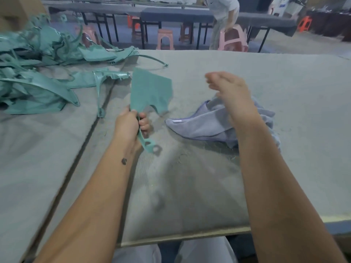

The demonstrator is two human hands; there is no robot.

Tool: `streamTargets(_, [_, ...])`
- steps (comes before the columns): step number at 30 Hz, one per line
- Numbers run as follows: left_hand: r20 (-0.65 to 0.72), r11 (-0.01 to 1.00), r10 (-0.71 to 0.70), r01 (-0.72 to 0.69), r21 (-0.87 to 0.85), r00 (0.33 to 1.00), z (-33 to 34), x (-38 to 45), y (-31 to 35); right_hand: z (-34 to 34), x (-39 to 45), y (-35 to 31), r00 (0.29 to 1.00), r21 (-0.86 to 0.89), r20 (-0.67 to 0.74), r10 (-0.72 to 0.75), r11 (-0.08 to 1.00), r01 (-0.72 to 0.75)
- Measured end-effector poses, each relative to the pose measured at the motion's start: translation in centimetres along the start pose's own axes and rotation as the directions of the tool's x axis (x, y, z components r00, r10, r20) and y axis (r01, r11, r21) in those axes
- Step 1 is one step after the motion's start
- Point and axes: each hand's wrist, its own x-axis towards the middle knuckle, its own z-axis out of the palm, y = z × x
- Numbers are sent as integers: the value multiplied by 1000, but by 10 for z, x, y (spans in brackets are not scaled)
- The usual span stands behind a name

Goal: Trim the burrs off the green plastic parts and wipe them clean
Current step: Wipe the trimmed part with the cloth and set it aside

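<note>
My left hand (131, 126) grips a green plastic part (150, 92) by its narrow neck, so the broad flat blade stands up above my fist and the looped tail hangs below it. My right hand (229, 92) hovers over a crumpled grey-blue cloth (201, 126) lying on the table, fingers relaxed and blurred, holding nothing. A heap of green plastic parts (38, 76) covers the far left of the table.
The grey felt-covered table (284, 130) has a seam running diagonally at left and a front edge near my lap. Fine shavings lie around the cloth. Beyond the table stand pink stools (165, 39), dark benches and a person bending over a stool (224, 21).
</note>
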Motion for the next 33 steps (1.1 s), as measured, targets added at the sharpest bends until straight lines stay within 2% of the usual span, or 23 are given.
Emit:
streamTargets(1, [7, 999, 6, -6, -41, 1000, -1, 2, 1, -9, -2, 3, 989, -5, -149, -12, 1000, 11])
streamTargets(3, [46, 987, -30, 37, -157, 998, -1, 3, 2, -28, -6, 12, 923, -152, -385, 10, 986, -75])
streamTargets(5, [85, 971, -62, 80, -223, 994, 2, 2, -1, -40, -12, 22, 883, -339, -463, 73, 906, -253])
streamTargets(7, [109, 966, -91, 114, -230, 990, 7, 0, -5, -47, -18, 29, 904, -407, -382, 190, 844, -350])
streamTargets(8, [110, 970, -100, 121, -212, 989, 9, -1, -7, -50, -22, 33, 927, -453, -302, 221, 822, -344])
streamTargets(10, [94, 983, -101, 114, -144, 990, 13, -4, -11, -57, -28, 39, 968, -558, -184, 172, 792, -246])
streamTargets(11, [87, 988, -100, 109, -112, 991, 14, -6, -14, -60, -30, 39, 979, -596, -174, 104, 780, -189])
streamTargets(13, [84, 992, -96, 103, -77, 992, 15, -8, -16, -64, -32, 35, 974, -581, -224, -22, 806, -115])
streamTargets(16, [87, 995, -82, 87, -55, 993, 16, -10, -16, -59, -28, 21, 940, -456, -298, -164, 890, 11])
streamTargets(19, [95, 994, -82, 88, -63, 992, 14, -10, -15, -53, -21, 11, 917, -374, -349, -193, 926, 53])
streamTargets(21, [99, 991, -97, 105, -78, 990, 12, -9, -15, -58, -16, 16, 901, -323, -428, -69, 943, -81])
streamTargets(24, [101, 992, -101, 108, -70, 990, 13, -8, -16, -78, -14, 30, 863, -383, -459, 211, 830, -406])
streamTargets(26, [105, 996, -77, 82, -39, 991, 15, -9, -18, -83, -19, 40, 845, -328, -418, 334, 812, -483])
streamTargets(27, [108, 998, -61, 65, -25, 992, 16, -10, -19, -83, -22, 45, 853, -299, -404, 332, 833, -466])
streamTargets(30, [125, 1000, -25, 25, -2, 992, 16, -12, -20, -74, -28, 51, 893, -327, -411, 184, 885, -332])
streamTargets(33, [140, 1000, -8, 7, 12, 990, 14, -12, -21, -60, -23, 36, 867, -426, -498, -16, 875, -229])
